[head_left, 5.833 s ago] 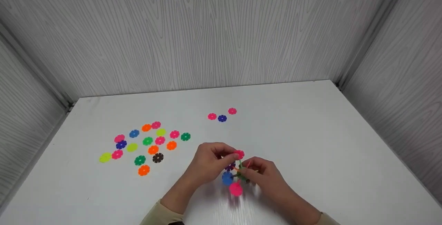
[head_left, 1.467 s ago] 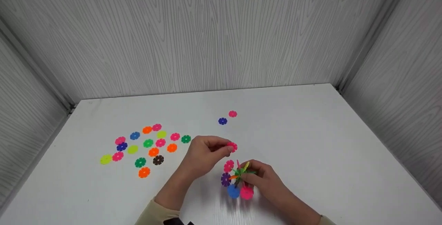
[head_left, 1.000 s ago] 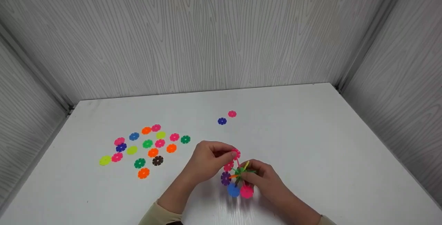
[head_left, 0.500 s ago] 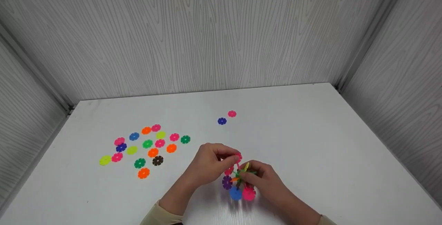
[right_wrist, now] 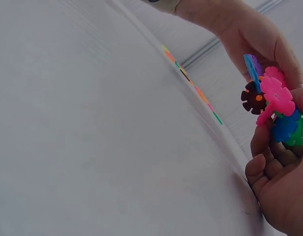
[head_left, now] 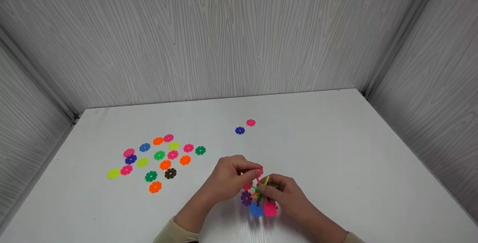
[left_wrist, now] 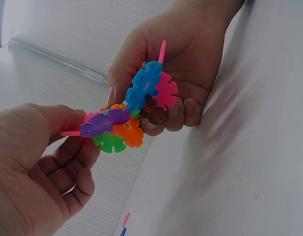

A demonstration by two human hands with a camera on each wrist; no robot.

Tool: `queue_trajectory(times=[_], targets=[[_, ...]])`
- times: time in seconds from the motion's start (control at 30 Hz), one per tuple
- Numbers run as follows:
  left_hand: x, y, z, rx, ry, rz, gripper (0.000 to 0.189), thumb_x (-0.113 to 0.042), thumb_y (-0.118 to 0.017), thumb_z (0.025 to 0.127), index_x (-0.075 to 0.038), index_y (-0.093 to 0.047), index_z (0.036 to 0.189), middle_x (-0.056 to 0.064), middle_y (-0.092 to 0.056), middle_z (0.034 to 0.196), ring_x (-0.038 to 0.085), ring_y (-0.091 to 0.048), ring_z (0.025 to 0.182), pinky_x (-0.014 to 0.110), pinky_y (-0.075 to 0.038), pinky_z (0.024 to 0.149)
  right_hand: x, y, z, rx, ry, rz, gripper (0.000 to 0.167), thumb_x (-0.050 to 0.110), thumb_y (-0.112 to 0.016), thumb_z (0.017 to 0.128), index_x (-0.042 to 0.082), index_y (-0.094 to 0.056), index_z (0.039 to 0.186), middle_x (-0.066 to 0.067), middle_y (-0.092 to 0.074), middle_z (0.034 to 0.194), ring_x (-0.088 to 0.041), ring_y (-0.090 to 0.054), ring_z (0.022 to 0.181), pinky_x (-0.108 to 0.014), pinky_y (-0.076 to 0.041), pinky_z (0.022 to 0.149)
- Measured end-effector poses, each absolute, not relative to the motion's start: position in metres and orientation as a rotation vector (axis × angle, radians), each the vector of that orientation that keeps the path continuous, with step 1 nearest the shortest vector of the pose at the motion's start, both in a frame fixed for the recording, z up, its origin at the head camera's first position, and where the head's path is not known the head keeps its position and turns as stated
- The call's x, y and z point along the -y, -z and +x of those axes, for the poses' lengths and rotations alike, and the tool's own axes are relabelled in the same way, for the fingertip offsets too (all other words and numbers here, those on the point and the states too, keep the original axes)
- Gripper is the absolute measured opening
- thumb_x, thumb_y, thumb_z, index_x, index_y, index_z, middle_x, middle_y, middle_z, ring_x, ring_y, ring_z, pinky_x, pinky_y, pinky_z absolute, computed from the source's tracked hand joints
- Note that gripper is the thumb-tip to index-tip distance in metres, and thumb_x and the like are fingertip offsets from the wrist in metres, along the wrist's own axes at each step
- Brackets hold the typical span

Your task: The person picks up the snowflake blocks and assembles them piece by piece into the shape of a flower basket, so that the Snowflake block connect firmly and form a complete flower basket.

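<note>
My right hand point(head_left: 285, 192) grips a cluster of interlocking flower-shaped plastic discs just above the table. Purple point(head_left: 246, 198), blue point(head_left: 256, 210) and pink point(head_left: 270, 209) discs jut from its near and left sides. At the cluster's top, my left hand point(head_left: 228, 179) pinches a pink disc point(head_left: 260, 171) between thumb and forefinger; it meets a pink disc seen edge-on, and whether their slots are joined is hidden. In the left wrist view, orange point(left_wrist: 129, 132) and green point(left_wrist: 110, 142) discs show in the cluster. A brown disc point(right_wrist: 253, 98) shows in the right wrist view.
Many loose discs lie spread on the left of the white table point(head_left: 336, 142), among them a brown one point(head_left: 170, 173) and a dark green one point(head_left: 200, 150). Farther back lie a dark blue disc point(head_left: 240, 130) and a pink disc point(head_left: 251, 122). Wood-grained panels point(head_left: 224, 37) surround the table.
One pink disc has left the back group. My left hand has carried a pink disc down and right to the cluster's top. The cluster has shifted slightly in my right hand's grip.
</note>
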State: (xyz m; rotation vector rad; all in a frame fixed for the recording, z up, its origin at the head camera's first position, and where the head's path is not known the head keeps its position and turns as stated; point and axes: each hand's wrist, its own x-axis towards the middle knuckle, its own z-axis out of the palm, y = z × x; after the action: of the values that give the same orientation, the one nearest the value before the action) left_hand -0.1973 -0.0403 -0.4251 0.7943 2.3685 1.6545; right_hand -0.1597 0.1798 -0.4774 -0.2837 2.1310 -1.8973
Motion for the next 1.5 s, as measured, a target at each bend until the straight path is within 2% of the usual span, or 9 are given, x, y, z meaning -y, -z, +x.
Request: queue_trajectory(times=[0.63,0.87,1.03,1.13,1.27,1.5], targets=[[0.0429,0.4292,-0.2019,-2.286,-1.716,0.845,0.014,-0.023,-0.074,0.102,-0.020,-0.086,0.110,0.001,-0.069,0.087,0.018,-0.059,0.078,0.022,-0.050,0.066,-0.1808,0.4786,-0.1619,-2.128,1.879,-0.321,0.027,0.028,-0.067,0.106,0.001,-0.071,0.110,-0.006,-0.069,0.087,-0.016,-0.061,0.079,-0.025,-0.056,0.075],[0.0406,0.4329,-0.2019,-2.301,-1.638,0.830,0.016,-0.026,-0.074,0.102,-0.024,-0.085,0.113,-0.004,-0.071,0.090,0.016,-0.061,0.077,0.023,-0.052,0.064,-0.1817,0.4788,-0.1614,-2.132,1.890,-0.316,0.027,0.026,-0.067,0.106,0.000,-0.071,0.111,-0.007,-0.070,0.089,-0.017,-0.061,0.079,-0.025,-0.056,0.074],[0.0423,0.4287,-0.2023,-2.355,-1.647,0.856,0.021,-0.024,-0.074,0.102,-0.019,-0.081,0.120,-0.008,-0.076,0.099,0.017,-0.064,0.082,0.027,-0.056,0.072,-0.1807,0.4775,-0.1605,-2.116,1.921,-0.273,0.027,0.027,-0.066,0.106,0.000,-0.070,0.111,-0.007,-0.070,0.092,-0.019,-0.061,0.083,-0.026,-0.056,0.076],[0.0430,0.4264,-0.2027,-2.375,-1.634,0.848,0.017,-0.023,-0.074,0.101,-0.019,-0.082,0.115,-0.010,-0.077,0.099,0.017,-0.065,0.084,0.029,-0.057,0.074,-0.1800,0.4770,-0.1603,-2.114,1.925,-0.255,0.027,0.027,-0.066,0.106,0.001,-0.070,0.111,-0.007,-0.070,0.093,-0.020,-0.062,0.084,-0.027,-0.056,0.077],[0.0433,0.4258,-0.2024,-2.400,-1.602,0.823,0.012,-0.022,-0.075,0.100,-0.022,-0.085,0.106,-0.011,-0.077,0.095,0.018,-0.064,0.082,0.028,-0.057,0.072,-0.1798,0.4770,-0.1601,-2.126,1.921,-0.261,0.028,0.027,-0.067,0.106,0.000,-0.071,0.111,-0.007,-0.071,0.094,-0.019,-0.064,0.083,-0.027,-0.057,0.077],[0.0427,0.4283,-0.2023,-2.401,-1.624,0.808,0.011,-0.022,-0.075,0.101,-0.021,-0.085,0.104,-0.010,-0.075,0.094,0.018,-0.062,0.080,0.026,-0.055,0.070,-0.1810,0.4772,-0.1608,-2.153,1.902,-0.268,0.028,0.028,-0.067,0.105,0.001,-0.072,0.109,-0.007,-0.071,0.092,-0.018,-0.062,0.081,-0.026,-0.056,0.075]])
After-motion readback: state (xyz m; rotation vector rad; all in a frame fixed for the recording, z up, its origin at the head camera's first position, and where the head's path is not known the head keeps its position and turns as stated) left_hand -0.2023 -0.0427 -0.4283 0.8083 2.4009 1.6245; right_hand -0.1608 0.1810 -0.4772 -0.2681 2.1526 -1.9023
